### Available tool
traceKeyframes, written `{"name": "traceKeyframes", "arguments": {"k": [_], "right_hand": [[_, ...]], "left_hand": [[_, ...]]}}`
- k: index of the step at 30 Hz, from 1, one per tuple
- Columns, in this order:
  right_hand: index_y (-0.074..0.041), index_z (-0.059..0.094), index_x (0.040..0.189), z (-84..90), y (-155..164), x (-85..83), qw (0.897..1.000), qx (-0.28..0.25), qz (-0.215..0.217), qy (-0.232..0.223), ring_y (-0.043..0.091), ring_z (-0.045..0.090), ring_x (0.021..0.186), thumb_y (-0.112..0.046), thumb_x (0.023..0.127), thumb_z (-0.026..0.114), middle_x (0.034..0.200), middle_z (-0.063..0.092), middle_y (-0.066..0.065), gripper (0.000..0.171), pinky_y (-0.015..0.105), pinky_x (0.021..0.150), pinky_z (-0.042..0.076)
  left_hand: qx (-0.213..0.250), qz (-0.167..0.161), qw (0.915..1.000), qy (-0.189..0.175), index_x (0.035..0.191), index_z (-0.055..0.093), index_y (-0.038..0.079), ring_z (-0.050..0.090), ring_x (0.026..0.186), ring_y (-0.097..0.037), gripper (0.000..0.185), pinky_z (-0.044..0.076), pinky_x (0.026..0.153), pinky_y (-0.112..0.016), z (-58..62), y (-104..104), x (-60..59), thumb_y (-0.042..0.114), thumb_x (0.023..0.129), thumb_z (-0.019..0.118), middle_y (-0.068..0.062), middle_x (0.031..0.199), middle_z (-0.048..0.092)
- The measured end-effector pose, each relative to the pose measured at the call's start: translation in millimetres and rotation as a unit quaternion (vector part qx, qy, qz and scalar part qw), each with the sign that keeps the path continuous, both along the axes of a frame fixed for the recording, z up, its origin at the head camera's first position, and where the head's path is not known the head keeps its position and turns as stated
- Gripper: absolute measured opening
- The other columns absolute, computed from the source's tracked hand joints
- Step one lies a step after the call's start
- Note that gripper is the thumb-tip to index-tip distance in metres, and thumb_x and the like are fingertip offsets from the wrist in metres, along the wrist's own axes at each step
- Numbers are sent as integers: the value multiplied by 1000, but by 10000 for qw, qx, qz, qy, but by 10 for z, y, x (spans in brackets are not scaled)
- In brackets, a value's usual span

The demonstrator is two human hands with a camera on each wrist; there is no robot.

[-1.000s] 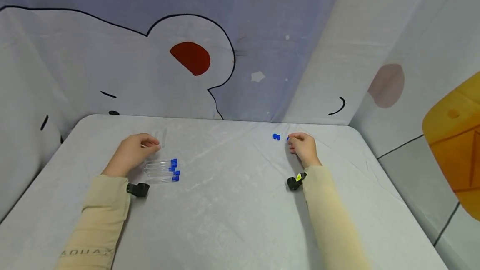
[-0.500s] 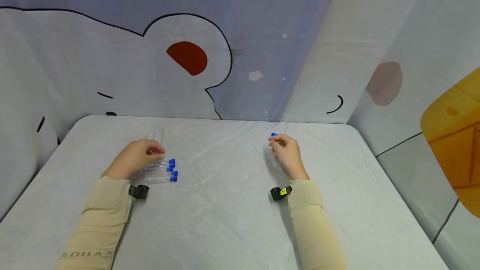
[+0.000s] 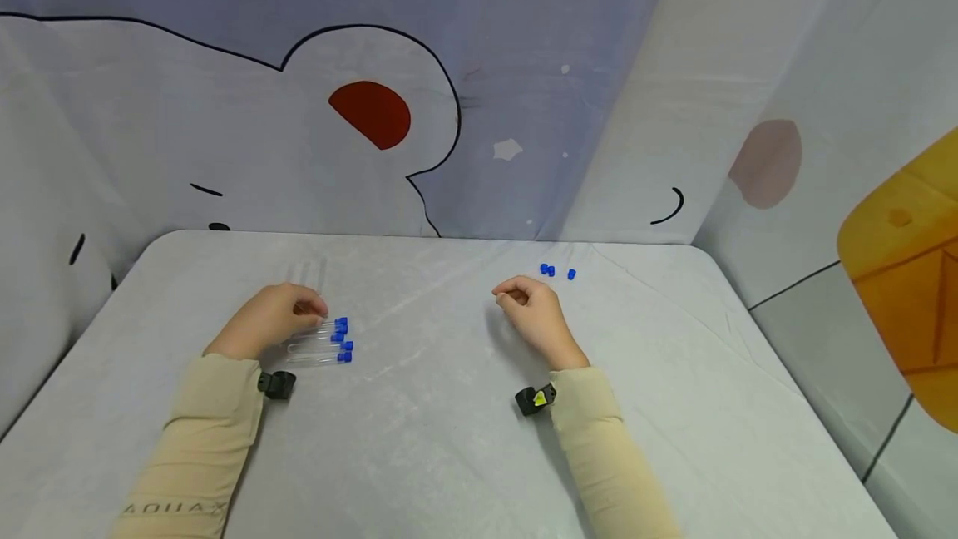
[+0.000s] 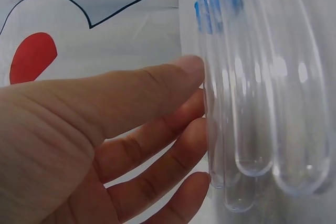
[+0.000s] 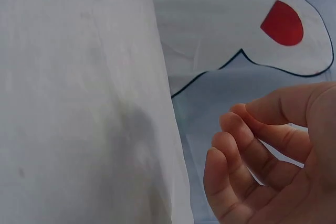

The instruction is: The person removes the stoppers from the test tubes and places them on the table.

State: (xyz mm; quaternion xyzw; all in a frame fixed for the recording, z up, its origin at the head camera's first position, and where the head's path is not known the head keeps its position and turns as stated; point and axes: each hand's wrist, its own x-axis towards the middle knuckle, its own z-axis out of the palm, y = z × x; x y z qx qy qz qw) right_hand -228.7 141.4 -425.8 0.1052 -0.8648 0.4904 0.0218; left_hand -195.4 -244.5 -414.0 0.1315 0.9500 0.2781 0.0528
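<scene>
Landmark: the capped tubes point(image 3: 320, 341), a short row lying flat on the table point(image 3: 449, 439), blue caps pointing away from my left hand.

Left hand point(image 3: 271, 318): rests at the round ends of the capped tubes. In the left wrist view my thumb and fingers point(image 4: 178, 145) lie nearly straight against the nearest tube's glass point(image 4: 215, 119); nothing is wrapped or pinched. I judge the touch is there to steady the row so it does not roll.

Bare tubes point(image 3: 307, 273): two clear ones, no caps, just beyond the capped tubes, faint against the cloth. Lying apart, likely because they are not yet closed.

Right hand point(image 3: 533, 318): well to the right of the capped tubes, raised a little off the table. Thumb and forefinger point(image 5: 247, 116) meet as in a pinch, the other fingers curled below. Whether a cap sits between them I cannot tell; no blue shows in either view.

Loose caps point(image 3: 555, 272): three small blue ones, far right of the capped tubes and just beyond my right hand, kept in a small cluster on that hand's side.

Backdrop point(image 3: 374, 115): printed cloth behind the table, far side from the capped tubes.
</scene>
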Motion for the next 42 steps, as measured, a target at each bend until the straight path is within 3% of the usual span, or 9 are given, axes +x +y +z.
{"name": "traceKeyframes", "arguments": {"k": [15,24,34,42], "right_hand": [[-3,75,102,-26,-110,56,9983,319,458,-166,15,56,73,-8,97,64,89,70,9,13,30,67,47],[-5,75,103,-33,-145,74,9962,536,668,-136,14,57,72,-8,97,64,84,68,3,13,30,67,47],[-5,76,104,-17,-172,103,9954,502,813,-51,14,58,74,-8,97,64,87,69,1,14,30,67,48],[-5,75,106,17,-204,146,9940,489,982,-35,14,61,77,-9,99,63,90,70,0,14,30,68,50]], "left_hand": [[-244,-157,9996,58,94,74,2,64,88,-28,4,51,82,-52,-2,-16,-5,4,93,72,-11,93,72],[-333,18,9994,-23,100,67,1,59,86,-28,6,49,82,-52,19,3,12,7,98,66,-13,95,67],[256,-40,9997,29,121,65,-3,62,99,-31,25,49,87,-53,120,81,25,15,106,55,-19,112,68],[925,-539,9936,-349,128,66,-1,66,106,-29,30,48,98,-54,188,161,66,19,107,56,-16,115,71]]}}
